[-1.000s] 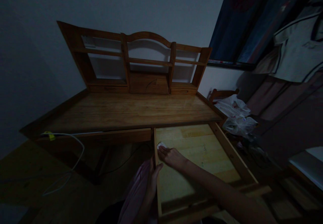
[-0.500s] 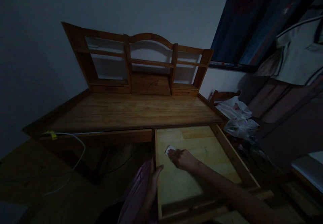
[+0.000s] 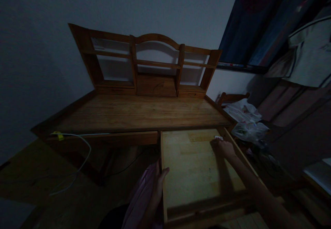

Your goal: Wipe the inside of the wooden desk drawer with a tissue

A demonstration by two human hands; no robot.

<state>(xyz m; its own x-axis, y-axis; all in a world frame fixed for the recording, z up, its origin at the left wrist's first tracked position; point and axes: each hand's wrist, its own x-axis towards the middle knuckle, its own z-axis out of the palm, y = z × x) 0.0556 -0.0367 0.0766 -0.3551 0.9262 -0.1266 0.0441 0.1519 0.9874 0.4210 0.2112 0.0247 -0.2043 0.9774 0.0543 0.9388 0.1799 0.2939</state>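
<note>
My right hand point(image 3: 226, 148), fingers closed over a white wipe point(image 3: 218, 137), had crossed the drawer point(image 3: 191, 174) to its far right corner, my left hand point(image 3: 159, 184) clasping its side.

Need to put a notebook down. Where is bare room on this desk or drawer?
The desktop is bare from the hutch to its front edge. The drawer floor is bare between the left hand on its left wall and the right hand with a white wad at its far right corner. Crowded: the chair with plastic bags.
</note>
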